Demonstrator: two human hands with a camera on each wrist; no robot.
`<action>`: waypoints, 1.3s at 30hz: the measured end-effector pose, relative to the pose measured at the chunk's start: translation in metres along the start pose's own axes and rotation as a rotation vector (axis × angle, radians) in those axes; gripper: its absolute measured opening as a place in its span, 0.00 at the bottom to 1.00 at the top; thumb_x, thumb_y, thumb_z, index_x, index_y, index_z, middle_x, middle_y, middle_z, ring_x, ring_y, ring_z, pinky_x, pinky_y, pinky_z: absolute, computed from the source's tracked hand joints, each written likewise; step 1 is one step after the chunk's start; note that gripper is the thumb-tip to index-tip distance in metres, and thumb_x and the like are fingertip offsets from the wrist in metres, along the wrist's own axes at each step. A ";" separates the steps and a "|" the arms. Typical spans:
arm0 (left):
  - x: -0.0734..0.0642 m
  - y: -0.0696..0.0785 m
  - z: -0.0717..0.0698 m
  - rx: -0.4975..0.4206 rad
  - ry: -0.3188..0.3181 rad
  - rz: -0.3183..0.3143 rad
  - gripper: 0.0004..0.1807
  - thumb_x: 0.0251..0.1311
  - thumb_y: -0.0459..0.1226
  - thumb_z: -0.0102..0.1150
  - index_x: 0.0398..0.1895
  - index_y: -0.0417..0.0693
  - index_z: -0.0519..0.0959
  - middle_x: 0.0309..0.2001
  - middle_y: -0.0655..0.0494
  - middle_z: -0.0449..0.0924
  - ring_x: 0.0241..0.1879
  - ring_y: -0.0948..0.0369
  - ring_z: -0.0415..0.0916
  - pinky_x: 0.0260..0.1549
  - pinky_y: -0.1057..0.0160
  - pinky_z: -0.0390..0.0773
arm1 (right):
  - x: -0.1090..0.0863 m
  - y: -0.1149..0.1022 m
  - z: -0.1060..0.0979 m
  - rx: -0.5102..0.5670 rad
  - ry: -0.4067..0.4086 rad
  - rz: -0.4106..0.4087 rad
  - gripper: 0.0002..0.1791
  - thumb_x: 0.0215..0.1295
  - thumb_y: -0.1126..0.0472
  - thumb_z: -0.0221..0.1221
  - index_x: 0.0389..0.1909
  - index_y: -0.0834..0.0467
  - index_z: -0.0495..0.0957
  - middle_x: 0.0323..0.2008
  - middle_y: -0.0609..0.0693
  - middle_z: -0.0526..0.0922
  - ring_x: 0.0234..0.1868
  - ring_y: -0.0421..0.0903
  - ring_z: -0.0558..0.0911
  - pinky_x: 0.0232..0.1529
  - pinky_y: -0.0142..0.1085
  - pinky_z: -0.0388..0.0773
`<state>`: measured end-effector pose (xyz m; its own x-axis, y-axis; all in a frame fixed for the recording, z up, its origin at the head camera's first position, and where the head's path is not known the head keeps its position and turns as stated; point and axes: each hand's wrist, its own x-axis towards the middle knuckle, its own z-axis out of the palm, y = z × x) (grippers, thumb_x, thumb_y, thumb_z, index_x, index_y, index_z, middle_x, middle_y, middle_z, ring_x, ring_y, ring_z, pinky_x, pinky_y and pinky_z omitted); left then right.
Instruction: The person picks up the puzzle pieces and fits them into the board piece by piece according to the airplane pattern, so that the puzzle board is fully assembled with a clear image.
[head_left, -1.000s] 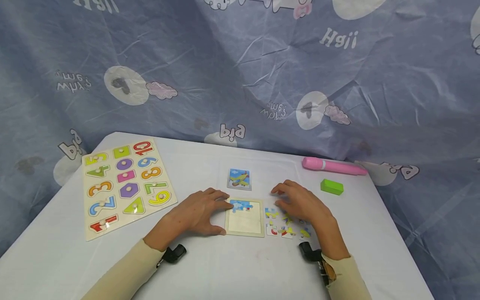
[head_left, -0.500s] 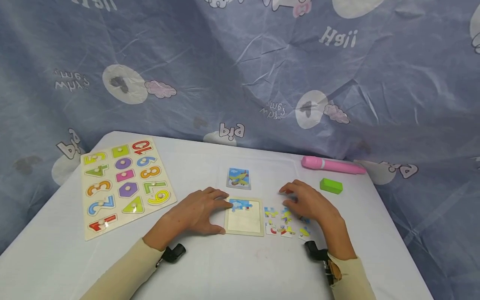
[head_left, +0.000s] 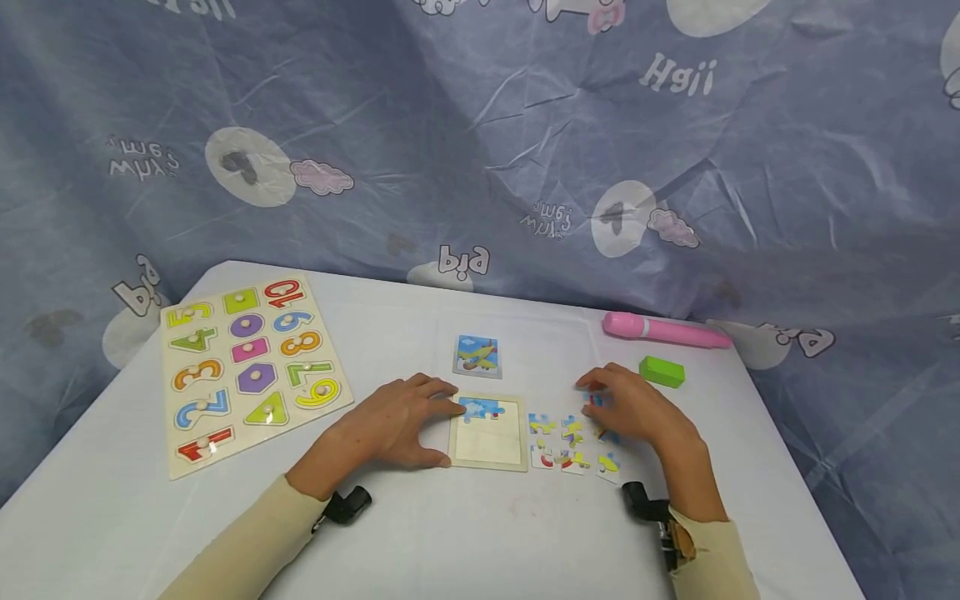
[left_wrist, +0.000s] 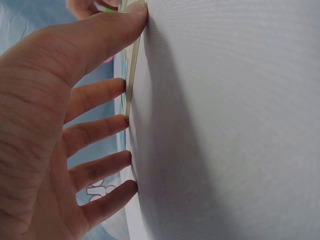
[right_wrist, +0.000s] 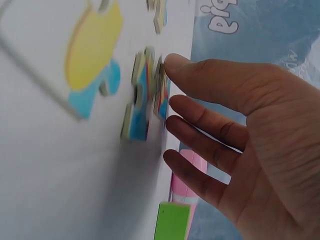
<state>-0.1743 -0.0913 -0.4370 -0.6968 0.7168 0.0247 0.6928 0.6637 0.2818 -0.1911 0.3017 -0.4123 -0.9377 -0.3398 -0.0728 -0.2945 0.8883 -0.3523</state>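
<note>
White tbl [head_left: 450, 542]: L fingers [left_wrist: 97, 97] spread against frame [head_left: 491, 446], R fingers [right_wrist: 207, 120] parted by puzzle pcs [head_left: 572, 431].

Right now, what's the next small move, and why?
I'd probably close the right hand on the blue-and-red jigsaw piece by its fingertips: thumb and fingers are spread beside it, with no clear grip visible. The left hand touches the edge of the square pale wooden tray, whose only blue jigsaw pieces sit along its top, leaving space.
</note>
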 end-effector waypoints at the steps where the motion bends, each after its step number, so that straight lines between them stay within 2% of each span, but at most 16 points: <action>1: 0.000 0.000 0.000 0.001 0.000 0.000 0.39 0.57 0.61 0.76 0.71 0.61 0.82 0.74 0.55 0.75 0.72 0.50 0.71 0.63 0.43 0.79 | -0.001 0.002 0.000 0.004 0.007 -0.007 0.19 0.68 0.61 0.72 0.59 0.57 0.86 0.51 0.54 0.85 0.54 0.54 0.84 0.60 0.56 0.81; 15: 0.000 0.001 0.000 -0.001 0.000 0.001 0.38 0.57 0.61 0.77 0.71 0.61 0.82 0.74 0.54 0.75 0.73 0.50 0.70 0.64 0.42 0.78 | -0.007 0.019 -0.001 0.055 0.021 -0.077 0.24 0.59 0.63 0.78 0.57 0.59 0.87 0.49 0.51 0.87 0.52 0.52 0.84 0.59 0.54 0.81; 27: 0.000 0.001 -0.001 0.006 -0.002 -0.002 0.39 0.57 0.62 0.76 0.71 0.62 0.81 0.74 0.55 0.75 0.73 0.50 0.70 0.63 0.43 0.78 | -0.008 0.024 -0.001 0.057 0.028 -0.117 0.21 0.60 0.63 0.78 0.55 0.58 0.88 0.48 0.49 0.87 0.51 0.52 0.84 0.58 0.55 0.81; 39: 0.000 0.001 -0.001 0.006 -0.005 0.001 0.39 0.57 0.62 0.76 0.71 0.62 0.81 0.74 0.55 0.74 0.72 0.51 0.71 0.62 0.44 0.79 | -0.007 0.022 0.000 0.033 0.027 -0.091 0.22 0.61 0.61 0.77 0.56 0.58 0.88 0.48 0.49 0.87 0.51 0.51 0.84 0.58 0.54 0.81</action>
<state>-0.1741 -0.0909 -0.4363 -0.6951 0.7187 0.0205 0.6948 0.6641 0.2761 -0.1906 0.3238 -0.4199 -0.9123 -0.4093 -0.0141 -0.3725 0.8435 -0.3870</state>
